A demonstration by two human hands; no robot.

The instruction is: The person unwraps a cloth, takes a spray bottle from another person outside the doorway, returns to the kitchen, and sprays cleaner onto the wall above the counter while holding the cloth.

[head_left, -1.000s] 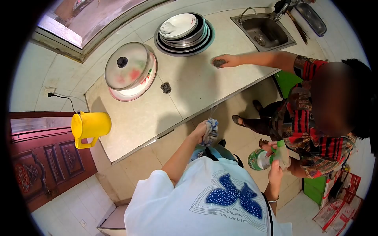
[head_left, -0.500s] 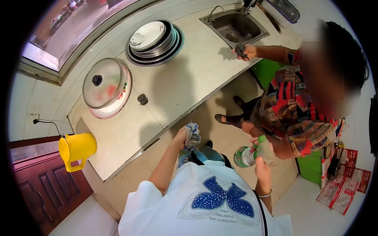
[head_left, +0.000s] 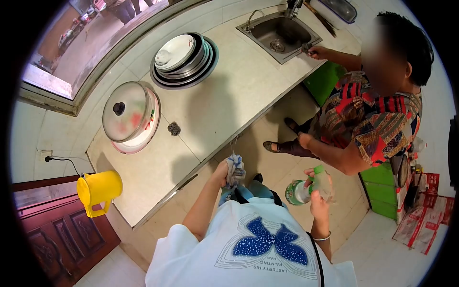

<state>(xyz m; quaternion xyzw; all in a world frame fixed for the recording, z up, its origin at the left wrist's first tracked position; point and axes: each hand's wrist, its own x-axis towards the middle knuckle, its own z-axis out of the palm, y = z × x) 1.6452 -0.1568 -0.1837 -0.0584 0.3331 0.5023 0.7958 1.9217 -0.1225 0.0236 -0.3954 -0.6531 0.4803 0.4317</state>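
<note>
My left hand (head_left: 220,174) is closed around a crumpled grey-and-blue cloth (head_left: 235,171), just in front of the counter's edge. In my right hand (head_left: 319,205) is a clear spray bottle (head_left: 299,192) with a green label and green top, held over the floor to the right. On the counter (head_left: 158,184) lies a dark steel wool scrubber (head_left: 174,128), apart from both hands. Another person (head_left: 382,115) stands at the right; that person's hand (head_left: 319,52) holds a second scrubber (head_left: 306,47) at the sink's edge.
A stack of pans and bowls (head_left: 213,64) stands at the back, beside a lidded basin (head_left: 123,115). The metal sink (head_left: 285,58) is set in at the far right. A yellow jug (head_left: 100,191) stands at the left end. Red-and-white packaging (head_left: 418,225) lies at right.
The other person's hand has moved the scrubber to the sink's edge, and their body has shifted slightly. My view has shifted a little; my hands keep their holds on the cloth and spray bottle.
</note>
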